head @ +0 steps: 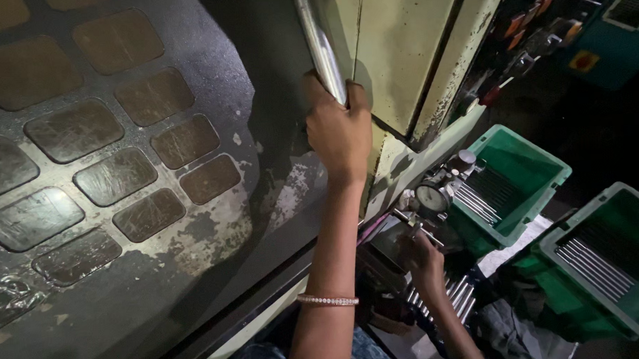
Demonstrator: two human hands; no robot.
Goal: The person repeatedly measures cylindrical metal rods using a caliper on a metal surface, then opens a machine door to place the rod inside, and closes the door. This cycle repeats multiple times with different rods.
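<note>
At a machine's sliding door (156, 171), our left hand (337, 129) is wrapped tight around a polished metal handle bar (319, 41), fingers curled fully about its lower end where it stands against the cream-painted door frame (400, 56). The bar's long axis runs nearly up the picture, leaning slightly left towards the top. We judge it stiff, smooth and somewhat slippery, the door behind it heavy, so a full fist low on the bar looks the surest hold. Our right hand (425, 261) reaches down beside a dial gauge (431, 198), near a row of thin steel rods (451, 299); whether its fingers grip anything we cannot tell in the gloom. Two green bins (545, 166) of similar rods sit to the right.
</note>
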